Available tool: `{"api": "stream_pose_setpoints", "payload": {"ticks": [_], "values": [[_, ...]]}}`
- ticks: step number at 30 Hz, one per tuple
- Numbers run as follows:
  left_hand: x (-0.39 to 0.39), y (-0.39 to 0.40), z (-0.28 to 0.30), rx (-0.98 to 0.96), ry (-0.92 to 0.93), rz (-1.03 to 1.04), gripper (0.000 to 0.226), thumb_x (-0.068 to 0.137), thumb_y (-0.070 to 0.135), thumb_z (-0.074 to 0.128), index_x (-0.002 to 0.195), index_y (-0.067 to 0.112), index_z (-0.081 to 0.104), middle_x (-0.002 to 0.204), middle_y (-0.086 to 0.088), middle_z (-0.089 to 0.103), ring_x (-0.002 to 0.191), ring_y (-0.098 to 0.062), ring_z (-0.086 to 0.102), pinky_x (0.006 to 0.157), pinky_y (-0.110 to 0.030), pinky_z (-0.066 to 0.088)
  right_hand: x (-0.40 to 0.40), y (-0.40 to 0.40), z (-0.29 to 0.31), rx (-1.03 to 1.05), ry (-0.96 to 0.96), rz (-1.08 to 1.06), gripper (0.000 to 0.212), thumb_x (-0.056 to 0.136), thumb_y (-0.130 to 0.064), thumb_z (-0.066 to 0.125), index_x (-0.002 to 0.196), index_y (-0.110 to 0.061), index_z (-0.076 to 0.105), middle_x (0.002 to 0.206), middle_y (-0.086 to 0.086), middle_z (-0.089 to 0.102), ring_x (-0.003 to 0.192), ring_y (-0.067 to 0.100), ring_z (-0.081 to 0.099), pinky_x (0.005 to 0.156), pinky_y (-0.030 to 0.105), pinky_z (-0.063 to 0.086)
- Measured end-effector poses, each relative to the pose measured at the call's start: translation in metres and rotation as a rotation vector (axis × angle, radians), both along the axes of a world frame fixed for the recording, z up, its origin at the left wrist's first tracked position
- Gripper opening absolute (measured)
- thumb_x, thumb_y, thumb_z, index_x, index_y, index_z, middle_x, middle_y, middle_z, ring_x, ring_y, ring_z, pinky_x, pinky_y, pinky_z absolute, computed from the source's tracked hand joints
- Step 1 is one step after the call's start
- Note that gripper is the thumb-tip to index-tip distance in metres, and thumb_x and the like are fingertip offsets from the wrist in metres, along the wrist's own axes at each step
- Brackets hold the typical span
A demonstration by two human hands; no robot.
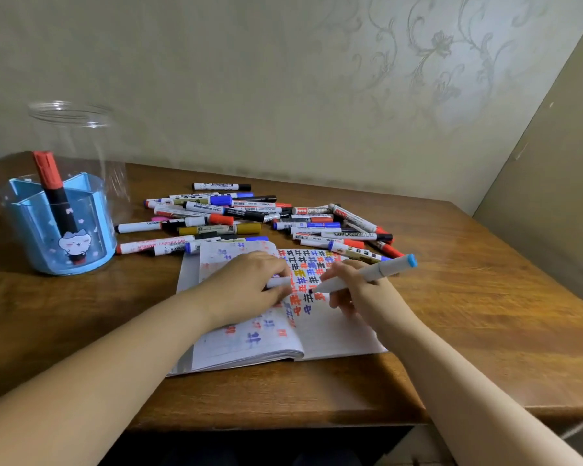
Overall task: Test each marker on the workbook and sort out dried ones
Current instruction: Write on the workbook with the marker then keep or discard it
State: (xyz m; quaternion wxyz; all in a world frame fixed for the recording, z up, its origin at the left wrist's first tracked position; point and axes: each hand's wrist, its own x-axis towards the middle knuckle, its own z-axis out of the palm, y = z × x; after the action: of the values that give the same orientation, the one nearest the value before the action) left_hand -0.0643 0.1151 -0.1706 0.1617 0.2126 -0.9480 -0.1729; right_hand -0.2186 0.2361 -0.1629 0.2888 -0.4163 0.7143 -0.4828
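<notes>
marker tip set on the workbook (334, 334)
the grey marker (360, 275) is pinched by the right hand (360, 290); its cap (278, 282) is gripped by the left hand (249, 284).

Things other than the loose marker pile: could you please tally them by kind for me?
Workbook: 1
Jar: 1
Marker in jar: 1
Marker in right hand, tip on the page: 1
Cap held by left hand: 1
Total: 5
The pile overlaps too much to count exactly.
</notes>
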Motion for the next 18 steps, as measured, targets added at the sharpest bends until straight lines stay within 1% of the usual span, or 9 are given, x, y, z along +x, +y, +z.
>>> {"api": "stream_pose_setpoints", "payload": {"ticks": [3,4,6,7,9,10,12,15,18], "values": [[-0.005,-0.004,-0.005,0.008,0.047,0.040,0.016,0.092,0.037,0.052,0.095,0.022,0.058,0.092,0.010,0.056,0.089,-0.005,0.049,0.077,-0.024,0.043,-0.004,-0.002,-0.008,0.022,0.170,-0.026,0.029,0.092,-0.036,0.055,0.083,-0.009,0.063,0.054,-0.005,0.059,0.047,0.004,0.048,0.049,0.019,0.039],[-0.007,-0.005,-0.006,0.003,0.066,0.052,0.016,0.091,0.038,0.053,0.095,0.023,0.058,0.092,0.010,0.055,0.089,-0.005,0.049,0.078,-0.025,0.043,-0.006,-0.002,-0.010,0.002,0.203,-0.031,0.025,0.090,-0.033,0.060,0.079,-0.010,0.060,0.053,-0.006,0.058,0.046,0.002,0.048,0.050,0.019,0.039],[-0.010,-0.007,-0.011,-0.023,0.103,0.057,0.015,0.090,0.038,0.055,0.093,0.024,0.058,0.089,0.012,0.054,0.089,-0.005,0.047,0.079,-0.025,0.042,-0.008,-0.001,-0.014,-0.051,0.208,-0.049,0.020,0.085,-0.023,0.065,0.073,-0.010,0.056,0.055,-0.003,0.056,0.047,0.001,0.047,0.051,0.020,0.040],[-0.012,-0.006,-0.014,-0.042,0.123,0.056,0.014,0.089,0.038,0.056,0.092,0.024,0.059,0.088,0.014,0.054,0.090,-0.005,0.046,0.079,-0.024,0.040,-0.008,-0.001,-0.017,-0.078,0.215,-0.062,0.019,0.083,-0.019,0.066,0.073,-0.007,0.054,0.057,-0.001,0.055,0.048,0.002,0.047,0.051,0.020,0.039],[-0.013,-0.004,-0.021,-0.067,0.172,0.067,0.013,0.088,0.036,0.058,0.093,0.024,0.062,0.089,0.016,0.053,0.092,-0.004,0.044,0.079,-0.017,0.034,-0.009,0.001,-0.020,-0.125,0.249,-0.076,0.022,0.082,-0.015,0.066,0.072,-0.001,0.052,0.059,0.001,0.051,0.051,0.002,0.044,0.049,0.014,0.036],[-0.013,-0.004,-0.024,-0.065,0.198,0.076,0.014,0.087,0.035,0.059,0.095,0.024,0.063,0.090,0.017,0.054,0.094,-0.004,0.043,0.078,-0.012,0.030,-0.009,0.001,-0.021,-0.143,0.263,-0.074,0.023,0.082,-0.015,0.067,0.070,-0.002,0.051,0.059,0.000,0.050,0.051,0.001,0.042,0.048,0.013,0.036],[-0.011,-0.003,-0.028,-0.052,0.235,0.083,0.015,0.088,0.034,0.059,0.097,0.023,0.064,0.093,0.016,0.055,0.096,-0.003,0.042,0.078,-0.007,0.029,-0.010,0.002,-0.023,-0.150,0.283,-0.069,0.025,0.083,-0.016,0.067,0.066,-0.008,0.051,0.056,-0.004,0.048,0.050,0.001,0.042,0.047,0.012,0.034],[-0.011,-0.003,-0.029,-0.040,0.247,0.086,0.017,0.088,0.033,0.058,0.099,0.022,0.065,0.098,0.014,0.057,0.099,-0.005,0.043,0.080,-0.006,0.028,-0.010,0.001,-0.025,-0.137,0.313,-0.066,0.025,0.083,-0.020,0.068,0.065,-0.012,0.051,0.055,-0.006,0.049,0.050,0.001,0.043,0.047,0.013,0.035],[-0.011,-0.003,-0.030,-0.030,0.248,0.088,0.016,0.088,0.032,0.059,0.099,0.022,0.065,0.097,0.015,0.056,0.100,-0.005,0.043,0.080,-0.005,0.027,-0.009,0.001,-0.024,-0.119,0.307,-0.059,0.027,0.082,-0.017,0.066,0.063,-0.013,0.047,0.054,-0.005,0.046,0.049,0.001,0.042,0.046,0.013,0.034]]}}
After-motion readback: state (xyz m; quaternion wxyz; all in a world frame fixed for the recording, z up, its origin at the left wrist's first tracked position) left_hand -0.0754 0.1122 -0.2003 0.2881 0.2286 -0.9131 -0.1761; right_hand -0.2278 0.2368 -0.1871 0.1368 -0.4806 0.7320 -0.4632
